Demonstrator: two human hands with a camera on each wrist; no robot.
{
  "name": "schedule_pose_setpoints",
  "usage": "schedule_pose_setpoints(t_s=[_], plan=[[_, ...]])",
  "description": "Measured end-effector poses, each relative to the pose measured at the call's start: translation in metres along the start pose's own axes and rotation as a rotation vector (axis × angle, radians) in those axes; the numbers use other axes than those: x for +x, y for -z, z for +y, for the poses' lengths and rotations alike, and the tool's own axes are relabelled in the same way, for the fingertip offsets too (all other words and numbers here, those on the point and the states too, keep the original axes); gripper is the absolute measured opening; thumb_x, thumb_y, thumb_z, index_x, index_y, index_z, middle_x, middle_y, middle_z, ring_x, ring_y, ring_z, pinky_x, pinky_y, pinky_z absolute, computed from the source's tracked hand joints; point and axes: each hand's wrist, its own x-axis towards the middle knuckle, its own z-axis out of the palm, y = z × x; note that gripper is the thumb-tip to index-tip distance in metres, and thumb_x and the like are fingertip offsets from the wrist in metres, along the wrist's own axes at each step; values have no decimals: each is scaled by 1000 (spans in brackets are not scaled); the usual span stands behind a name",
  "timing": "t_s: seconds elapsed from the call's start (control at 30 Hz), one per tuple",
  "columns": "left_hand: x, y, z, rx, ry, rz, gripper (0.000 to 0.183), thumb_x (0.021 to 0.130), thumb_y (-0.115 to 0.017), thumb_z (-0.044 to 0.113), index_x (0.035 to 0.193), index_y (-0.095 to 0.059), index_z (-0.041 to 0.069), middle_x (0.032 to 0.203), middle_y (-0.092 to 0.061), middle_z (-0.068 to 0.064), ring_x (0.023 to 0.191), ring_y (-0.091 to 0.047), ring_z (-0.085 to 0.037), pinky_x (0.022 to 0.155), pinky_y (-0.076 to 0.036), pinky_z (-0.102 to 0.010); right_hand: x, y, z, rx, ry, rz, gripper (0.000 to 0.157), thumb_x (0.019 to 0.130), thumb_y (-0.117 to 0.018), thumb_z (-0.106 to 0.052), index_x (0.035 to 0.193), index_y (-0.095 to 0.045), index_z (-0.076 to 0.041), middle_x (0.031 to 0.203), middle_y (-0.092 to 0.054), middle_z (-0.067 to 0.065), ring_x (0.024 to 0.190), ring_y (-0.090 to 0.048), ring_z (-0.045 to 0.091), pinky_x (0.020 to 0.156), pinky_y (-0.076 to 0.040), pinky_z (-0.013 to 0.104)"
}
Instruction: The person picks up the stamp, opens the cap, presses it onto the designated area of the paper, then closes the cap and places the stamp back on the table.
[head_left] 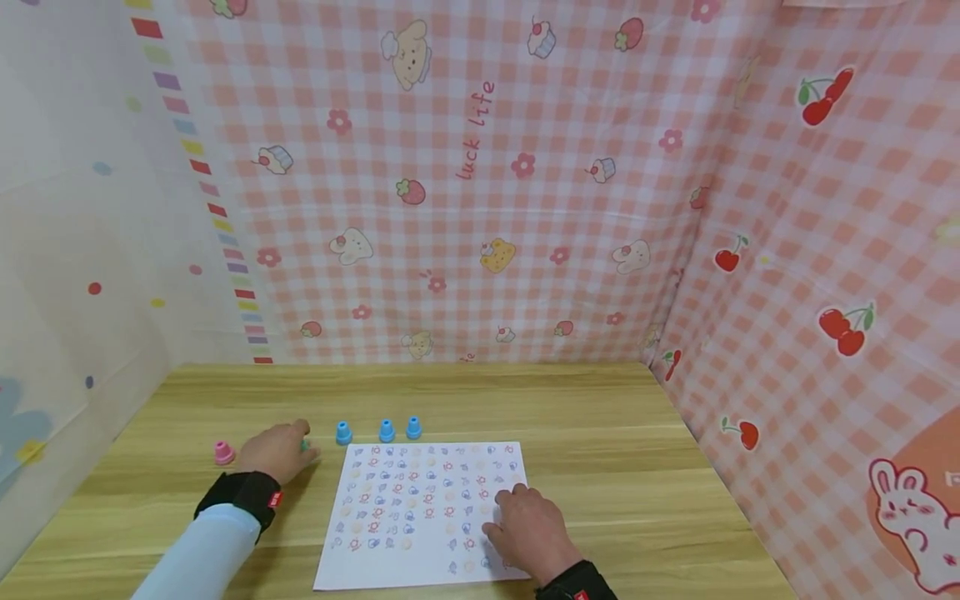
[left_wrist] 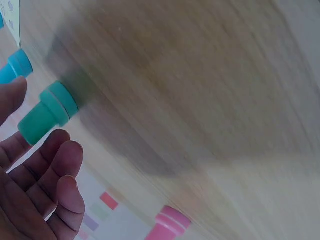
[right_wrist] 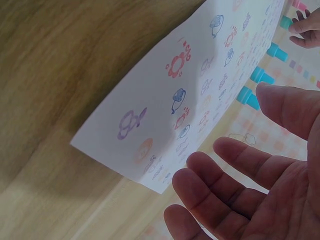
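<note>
The left hand (head_left: 277, 450) reaches around a small green plastic stamp (left_wrist: 47, 112) with a narrow grip and a wide, stepped base; the thumb lies apart from it on one side and the loosely bent fingers lie close on the other, so the hand is partly open, and whether a fingertip touches the grip cannot be told. The green stamp stands on the light wood-grain bench (head_left: 615, 483), left of a white paper sheet (head_left: 420, 571). A pink plastic stamp (head_left: 223, 452) of similar shape stands on the other side of the left hand. To the right of the green stamp, three light-blue plastic stamps stand in a row near the sheet's far edge: one (head_left: 343, 432) by the far left corner, then a middle one (head_left: 386, 430), and another (head_left: 413, 427) just beside that. The sheet carries many small printed motifs in red, blue, purple and pale orange, including flowers and round shapes. The right hand (head_left: 528, 529) is over the sheet's right part, thumb spread from relaxed fingers, with nothing in its grasp; whether it presses the paper is unclear. Each wrist wears a black band, and a light-blue sleeve (head_left: 202, 554) covers the left forearm. Behind the bench hangs a pink-and-white checked cloth (head_left: 450, 217) printed with strawberries, cupcakes and animals.
</note>
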Motion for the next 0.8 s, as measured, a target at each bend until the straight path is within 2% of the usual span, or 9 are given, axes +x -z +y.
schedule_pose_setpoints(t_s=[0.17, 0.33, 0.8], plan=[[-2, -1, 4, 28, -46, 24, 28, 89, -75, 16, 103, -63, -5, 88, -68, -16, 72, -60, -26, 74, -54, -49, 0, -1, 0, -4, 2, 3, 38, 88, -73, -36, 106, -69, -3, 84, -56, 5, 73, -47, 19, 68, -48, 38], [-3, 0, 6, 33, -88, 31, 16, 88, -74, 9, 92, -64, -3, 79, -67, -12, 67, -59, -23, 70, -55, -46, 0, -1, 0, -6, 3, 10, 38, 87, -73, -36, 104, -69, -3, 82, -55, 5, 72, -47, 18, 67, -48, 37], [-3, 2, 2, -48, -71, 10, 10, 90, -70, 4, 87, -63, -3, 75, -63, -9, 66, -55, -23, 71, -52, -45, 0, -2, 0, -17, 5, 8, 37, 88, -73, -36, 104, -69, -3, 82, -55, 5, 71, -47, 18, 66, -48, 37]])
